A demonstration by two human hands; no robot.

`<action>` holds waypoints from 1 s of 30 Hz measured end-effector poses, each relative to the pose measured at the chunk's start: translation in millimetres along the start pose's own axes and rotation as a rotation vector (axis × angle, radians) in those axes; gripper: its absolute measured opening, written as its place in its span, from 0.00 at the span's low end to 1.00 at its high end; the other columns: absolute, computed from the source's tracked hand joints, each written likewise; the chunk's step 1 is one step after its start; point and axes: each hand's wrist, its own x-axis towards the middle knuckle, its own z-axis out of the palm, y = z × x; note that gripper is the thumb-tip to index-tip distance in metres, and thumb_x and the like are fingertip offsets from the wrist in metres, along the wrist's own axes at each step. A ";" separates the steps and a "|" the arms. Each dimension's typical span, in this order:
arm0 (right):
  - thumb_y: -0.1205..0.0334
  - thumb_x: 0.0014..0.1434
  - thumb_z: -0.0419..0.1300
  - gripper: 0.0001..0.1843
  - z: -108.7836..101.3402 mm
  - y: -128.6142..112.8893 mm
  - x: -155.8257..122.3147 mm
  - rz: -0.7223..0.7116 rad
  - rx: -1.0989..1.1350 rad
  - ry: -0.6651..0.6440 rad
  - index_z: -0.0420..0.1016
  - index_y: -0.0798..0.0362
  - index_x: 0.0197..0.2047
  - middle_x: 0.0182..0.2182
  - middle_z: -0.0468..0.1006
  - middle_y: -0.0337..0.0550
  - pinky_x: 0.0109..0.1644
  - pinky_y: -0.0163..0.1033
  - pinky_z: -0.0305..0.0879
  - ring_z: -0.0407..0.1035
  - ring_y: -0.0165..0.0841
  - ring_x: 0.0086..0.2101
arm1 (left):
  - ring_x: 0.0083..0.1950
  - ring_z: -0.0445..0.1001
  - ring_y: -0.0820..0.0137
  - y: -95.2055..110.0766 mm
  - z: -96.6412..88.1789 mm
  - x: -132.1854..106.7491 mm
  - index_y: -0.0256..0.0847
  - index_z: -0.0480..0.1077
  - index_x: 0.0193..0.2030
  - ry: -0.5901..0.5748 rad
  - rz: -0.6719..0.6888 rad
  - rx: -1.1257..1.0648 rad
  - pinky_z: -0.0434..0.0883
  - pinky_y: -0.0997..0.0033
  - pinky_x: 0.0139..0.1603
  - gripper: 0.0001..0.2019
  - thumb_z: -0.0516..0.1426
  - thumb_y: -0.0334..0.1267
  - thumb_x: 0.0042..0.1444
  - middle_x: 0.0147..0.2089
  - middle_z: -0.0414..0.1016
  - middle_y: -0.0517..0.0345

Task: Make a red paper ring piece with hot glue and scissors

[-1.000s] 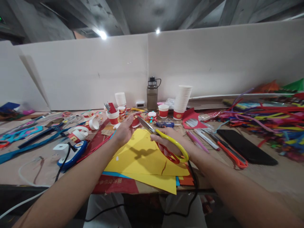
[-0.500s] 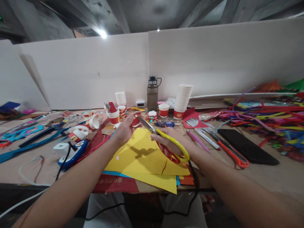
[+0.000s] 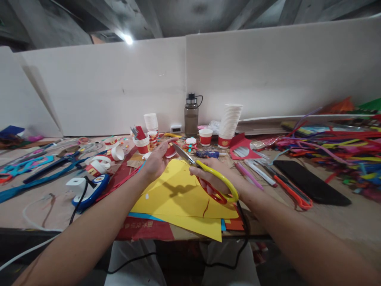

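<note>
My right hand (image 3: 210,176) is closed around the handles of a pair of scissors (image 3: 218,178), one handle yellow and the other red. Their metal blades point up and left toward a red and white paper cup (image 3: 170,151). My left hand (image 3: 157,161) grips that cup, partly hiding it behind the fingers. The blade tips are right beside the cup; whether they touch its wall I cannot tell. Below both hands lie yellow paper sheets (image 3: 175,198), with the hands' shadow across them.
A tall stack of paper cups (image 3: 231,121), a single cup (image 3: 205,138) and a water bottle (image 3: 191,117) stand at the back. To the right are a box cutter (image 3: 293,192), a black phone (image 3: 311,182) and colourful pipe cleaners (image 3: 342,155). A blue-and-white power strip (image 3: 92,194) sits left.
The view has tilted very slightly. Both hands, the cup and the scissors keep nearly the same position.
</note>
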 end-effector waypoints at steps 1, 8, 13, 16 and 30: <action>0.51 0.63 0.50 0.14 0.1 -0.3 -0.1 0.003 -0.002 -0.002 0.63 0.51 0.32 0.15 0.66 0.30 0.14 0.26 0.55 0.61 0.23 0.12 | 0.47 0.75 0.67 -0.2 -0.2 -0.1 0.44 0.73 0.51 0.000 0.000 0.000 0.70 0.67 0.44 0.15 0.54 0.47 0.61 0.48 0.77 0.53; 0.53 0.62 0.52 0.12 2.9 -0.3 -0.1 0.044 0.021 0.033 0.61 0.51 0.31 0.16 0.64 0.31 0.12 0.27 0.54 0.60 0.24 0.13 | 0.50 0.74 0.65 2.9 1.9 -1.1 0.45 0.73 0.50 0.016 -0.024 -0.024 0.70 0.64 0.47 0.16 0.53 0.47 0.62 0.48 0.77 0.53; 0.51 0.60 0.55 0.12 3.4 2.8 1.4 0.075 0.025 0.024 0.62 0.51 0.32 0.15 0.63 0.30 0.13 0.28 0.55 0.59 0.24 0.13 | 0.51 0.74 0.65 2.5 1.1 -0.8 0.44 0.73 0.51 0.002 -0.034 -0.029 0.70 0.64 0.48 0.16 0.52 0.46 0.62 0.48 0.77 0.52; 0.51 0.60 0.55 0.12 3.3 3.0 1.5 0.072 0.001 0.035 0.63 0.51 0.33 0.16 0.63 0.30 0.13 0.28 0.55 0.60 0.24 0.13 | 0.49 0.74 0.66 1.0 0.2 0.0 0.43 0.73 0.52 -0.004 -0.020 -0.023 0.71 0.66 0.46 0.16 0.52 0.45 0.63 0.48 0.78 0.52; 0.50 0.63 0.51 0.13 6.7 11.7 6.2 -0.027 -0.024 0.044 0.63 0.51 0.37 0.22 0.65 0.32 0.14 0.27 0.57 0.62 0.23 0.15 | 0.48 0.74 0.67 1.3 -0.1 2.2 0.43 0.72 0.53 0.018 0.011 0.032 0.71 0.66 0.47 0.17 0.52 0.48 0.62 0.50 0.76 0.51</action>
